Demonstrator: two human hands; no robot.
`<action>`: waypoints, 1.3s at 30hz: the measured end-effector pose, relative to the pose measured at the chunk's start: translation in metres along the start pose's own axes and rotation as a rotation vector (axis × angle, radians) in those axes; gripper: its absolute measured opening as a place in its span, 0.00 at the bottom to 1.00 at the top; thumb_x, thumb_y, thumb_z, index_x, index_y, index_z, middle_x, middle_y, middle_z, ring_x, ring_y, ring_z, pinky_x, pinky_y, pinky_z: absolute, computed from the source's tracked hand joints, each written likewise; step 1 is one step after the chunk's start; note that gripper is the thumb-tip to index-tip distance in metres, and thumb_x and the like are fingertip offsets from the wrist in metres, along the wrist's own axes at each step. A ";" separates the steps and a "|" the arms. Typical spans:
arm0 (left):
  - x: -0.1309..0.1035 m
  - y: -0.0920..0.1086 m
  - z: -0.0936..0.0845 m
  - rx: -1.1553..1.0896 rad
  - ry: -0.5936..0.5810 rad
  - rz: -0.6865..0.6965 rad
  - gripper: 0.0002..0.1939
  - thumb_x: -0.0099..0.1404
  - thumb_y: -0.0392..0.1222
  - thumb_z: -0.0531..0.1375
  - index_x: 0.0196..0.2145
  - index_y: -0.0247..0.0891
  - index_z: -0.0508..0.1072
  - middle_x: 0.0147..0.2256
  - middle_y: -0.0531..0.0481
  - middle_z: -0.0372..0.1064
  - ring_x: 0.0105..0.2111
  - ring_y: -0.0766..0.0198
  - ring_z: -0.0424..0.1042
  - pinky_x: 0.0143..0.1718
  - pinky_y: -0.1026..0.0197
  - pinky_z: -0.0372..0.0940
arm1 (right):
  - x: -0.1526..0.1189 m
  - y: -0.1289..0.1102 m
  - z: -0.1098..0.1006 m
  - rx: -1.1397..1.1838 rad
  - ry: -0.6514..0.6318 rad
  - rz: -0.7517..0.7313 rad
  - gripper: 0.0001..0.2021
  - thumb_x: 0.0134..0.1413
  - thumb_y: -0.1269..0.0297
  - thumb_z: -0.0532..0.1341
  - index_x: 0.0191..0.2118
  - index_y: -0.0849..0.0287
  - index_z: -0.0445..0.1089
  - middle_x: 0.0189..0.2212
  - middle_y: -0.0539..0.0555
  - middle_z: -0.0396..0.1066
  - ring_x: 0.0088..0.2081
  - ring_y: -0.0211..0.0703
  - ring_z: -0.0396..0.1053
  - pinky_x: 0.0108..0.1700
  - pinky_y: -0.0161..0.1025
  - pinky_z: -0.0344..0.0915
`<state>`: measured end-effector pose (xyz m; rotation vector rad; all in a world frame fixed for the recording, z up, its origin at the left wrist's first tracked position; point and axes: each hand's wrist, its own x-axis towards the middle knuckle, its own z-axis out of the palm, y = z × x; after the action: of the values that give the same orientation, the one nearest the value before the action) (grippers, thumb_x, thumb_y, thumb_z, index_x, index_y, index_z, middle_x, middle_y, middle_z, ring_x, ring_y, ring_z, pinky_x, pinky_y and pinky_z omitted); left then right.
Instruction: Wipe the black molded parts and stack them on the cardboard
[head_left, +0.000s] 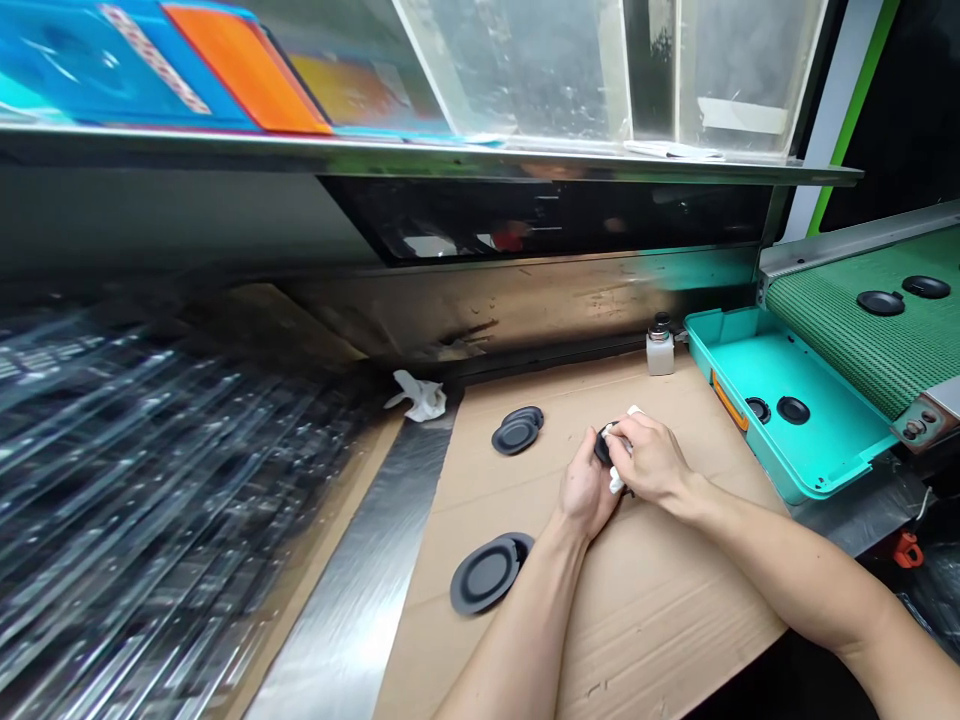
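My left hand (586, 490) grips a black round disc (602, 444) over the cardboard sheet (660, 600). My right hand (654, 460) presses a white cloth (617, 478) against that disc; most of the disc is hidden by my fingers. Two overlapping black discs (516, 433) lie on the cardboard to the left of my hands. Another pair of black discs (486, 576) lies nearer to me, beside my left forearm.
A teal tray (817, 440) at right holds two black discs (776, 409). Behind it runs a green conveyor belt (862, 330) carrying two more discs (902, 294). A small white bottle (660, 345) and a crumpled white rag (418, 396) sit at the back. Stacked clear trays (150, 480) fill the left.
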<state>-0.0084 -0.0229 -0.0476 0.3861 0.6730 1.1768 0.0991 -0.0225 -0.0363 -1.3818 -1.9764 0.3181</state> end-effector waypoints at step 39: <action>0.008 0.020 -0.017 -0.166 0.245 0.128 0.26 0.80 0.50 0.42 0.49 0.34 0.75 0.54 0.35 0.75 0.55 0.52 0.76 0.55 0.48 0.74 | 0.005 0.012 -0.018 -0.160 -0.241 -0.134 0.15 0.66 0.61 0.61 0.54 0.58 0.74 0.46 0.59 0.70 0.49 0.49 0.64 0.56 0.43 0.62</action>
<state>-0.0316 -0.0093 -0.0507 0.1474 0.7637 1.4051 0.1194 -0.0168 -0.0280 -1.3519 -2.3253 0.2804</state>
